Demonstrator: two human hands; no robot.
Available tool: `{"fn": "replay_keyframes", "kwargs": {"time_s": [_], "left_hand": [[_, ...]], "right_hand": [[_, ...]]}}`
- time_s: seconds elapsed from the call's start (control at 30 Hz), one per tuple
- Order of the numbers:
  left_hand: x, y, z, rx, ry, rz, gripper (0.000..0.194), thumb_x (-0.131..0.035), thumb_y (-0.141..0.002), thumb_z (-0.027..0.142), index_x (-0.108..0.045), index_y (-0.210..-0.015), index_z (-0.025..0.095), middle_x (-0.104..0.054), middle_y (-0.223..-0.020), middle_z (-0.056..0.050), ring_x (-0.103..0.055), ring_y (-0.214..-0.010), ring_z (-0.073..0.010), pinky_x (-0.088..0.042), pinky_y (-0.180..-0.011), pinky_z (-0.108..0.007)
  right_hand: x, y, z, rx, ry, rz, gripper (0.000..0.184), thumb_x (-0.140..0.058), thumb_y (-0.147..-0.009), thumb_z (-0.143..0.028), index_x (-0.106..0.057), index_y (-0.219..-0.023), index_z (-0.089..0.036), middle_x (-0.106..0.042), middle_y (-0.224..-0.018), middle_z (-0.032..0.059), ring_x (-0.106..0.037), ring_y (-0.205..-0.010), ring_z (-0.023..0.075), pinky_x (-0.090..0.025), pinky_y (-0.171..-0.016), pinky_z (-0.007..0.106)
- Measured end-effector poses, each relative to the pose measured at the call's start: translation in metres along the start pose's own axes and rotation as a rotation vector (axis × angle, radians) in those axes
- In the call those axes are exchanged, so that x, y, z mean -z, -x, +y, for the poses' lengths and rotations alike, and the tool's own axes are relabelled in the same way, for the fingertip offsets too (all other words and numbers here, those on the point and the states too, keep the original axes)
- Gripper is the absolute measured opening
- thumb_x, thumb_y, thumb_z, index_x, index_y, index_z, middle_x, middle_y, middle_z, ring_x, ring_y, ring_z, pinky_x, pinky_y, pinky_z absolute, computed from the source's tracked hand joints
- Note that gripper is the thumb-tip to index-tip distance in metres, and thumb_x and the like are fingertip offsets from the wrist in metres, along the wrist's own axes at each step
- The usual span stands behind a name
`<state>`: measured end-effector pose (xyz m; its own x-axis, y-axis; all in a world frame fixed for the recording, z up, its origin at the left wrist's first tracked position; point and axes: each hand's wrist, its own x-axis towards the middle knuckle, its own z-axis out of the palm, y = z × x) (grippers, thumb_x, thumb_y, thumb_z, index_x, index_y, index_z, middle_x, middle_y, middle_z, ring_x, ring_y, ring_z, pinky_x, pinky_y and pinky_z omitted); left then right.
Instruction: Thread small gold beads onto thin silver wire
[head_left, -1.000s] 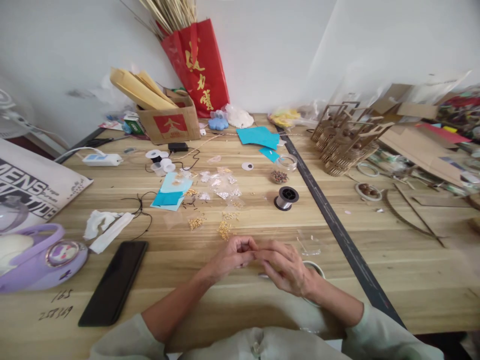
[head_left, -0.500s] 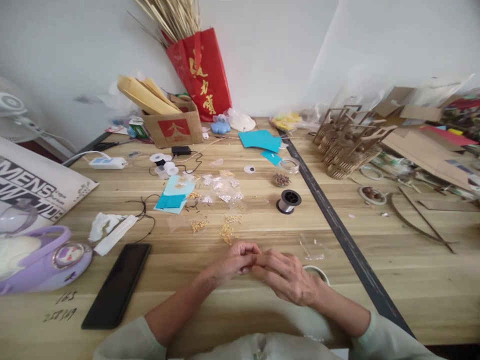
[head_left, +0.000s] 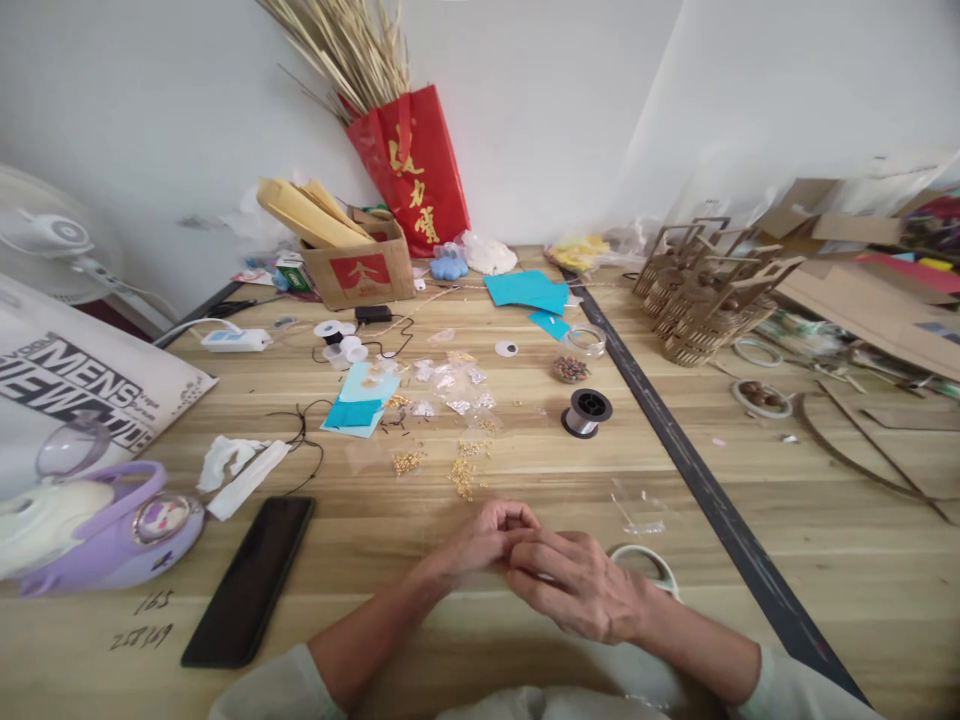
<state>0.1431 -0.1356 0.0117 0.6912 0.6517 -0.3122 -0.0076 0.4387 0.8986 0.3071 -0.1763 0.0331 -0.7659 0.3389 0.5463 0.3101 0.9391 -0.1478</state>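
Note:
My left hand (head_left: 491,535) and my right hand (head_left: 574,583) meet above the front of the table, fingertips together. Both have curled fingers pinched closed; whatever lies between them is too small or hidden to name. Just beyond the left hand lie small gold beads or findings (head_left: 463,480) in a loose heap, with a second gold pile (head_left: 407,462) to their left. Partly behind my right wrist is a pale ring-shaped roll (head_left: 667,572). A small clear plastic bag (head_left: 641,512) lies beyond the right hand.
A black spool of fine wire (head_left: 587,412) stands right of centre, near a dish of mixed beads (head_left: 571,369). At left are a phone (head_left: 249,580) and a purple bottle (head_left: 112,530). Small wooden baskets (head_left: 697,300) stand back right; a red bag (head_left: 416,170) leans at the wall.
The whole scene has shifted slightly right and down in view. My hands stay together, with the right fingers slightly changed in pose; the things on the table stay put.

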Motion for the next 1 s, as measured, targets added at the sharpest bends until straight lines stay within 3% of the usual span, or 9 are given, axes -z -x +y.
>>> {"fn": "replay_keyframes", "kwargs": {"time_s": [0.13, 0.43, 0.67, 0.8, 1.0], "left_hand": [[0.002, -0.002, -0.002, 0.063, 0.025, -0.028, 0.038, -0.075, -0.058, 0.045, -0.06, -0.069, 0.012, -0.047, -0.052, 0.005, -0.032, -0.045, -0.0048, -0.019, -0.044, -0.02], [0.008, -0.004, -0.008, 0.099, 0.029, -0.06, 0.043, -0.074, -0.059, 0.051, -0.06, -0.067, 0.011, -0.048, -0.053, 0.004, -0.032, -0.047, -0.0049, -0.019, -0.045, -0.021], [0.006, -0.006, -0.01, 0.08, -0.013, -0.046, 0.042, -0.074, -0.059, 0.05, -0.059, -0.066, 0.012, -0.05, -0.056, 0.004, -0.035, -0.048, -0.0053, -0.022, -0.046, -0.021], [0.004, -0.005, -0.008, 0.113, 0.043, -0.021, 0.035, -0.073, -0.061, 0.044, -0.058, -0.064, 0.013, -0.042, -0.047, 0.007, -0.029, -0.041, -0.004, -0.017, -0.043, -0.021], [0.002, -0.005, -0.006, 0.091, 0.066, 0.003, 0.024, -0.068, -0.069, 0.035, -0.061, -0.068, 0.012, -0.044, -0.045, 0.006, -0.03, -0.04, -0.0043, -0.013, -0.042, -0.022]], "right_hand": [[-0.001, 0.0, 0.0, 0.003, -0.001, -0.001, 0.023, -0.034, -0.093, -0.01, -0.056, -0.098, -0.011, -0.063, -0.084, 0.0095, -0.06, -0.084, 0.0176, -0.051, -0.065, 0.026], [-0.007, 0.006, 0.001, -0.009, -0.089, -0.022, 0.025, -0.033, -0.092, -0.008, -0.054, -0.106, -0.008, -0.061, -0.087, 0.0112, -0.059, -0.085, 0.0181, -0.051, -0.07, 0.027], [0.004, -0.004, -0.004, -0.021, -0.135, -0.02, 0.027, -0.029, -0.094, -0.011, -0.055, -0.103, -0.01, -0.063, -0.083, 0.0086, -0.059, -0.076, 0.0155, -0.049, -0.063, 0.025], [0.008, -0.008, -0.01, -0.015, -0.139, -0.024, 0.027, -0.029, -0.094, -0.011, -0.055, -0.1, -0.012, -0.063, -0.085, 0.0075, -0.059, -0.075, 0.0138, -0.047, -0.064, 0.024], [0.01, -0.012, -0.017, 0.041, -0.162, -0.031, 0.027, -0.03, -0.096, -0.014, -0.056, -0.099, -0.012, -0.063, -0.084, 0.0069, -0.056, -0.069, 0.0135, -0.043, -0.061, 0.026]]}}
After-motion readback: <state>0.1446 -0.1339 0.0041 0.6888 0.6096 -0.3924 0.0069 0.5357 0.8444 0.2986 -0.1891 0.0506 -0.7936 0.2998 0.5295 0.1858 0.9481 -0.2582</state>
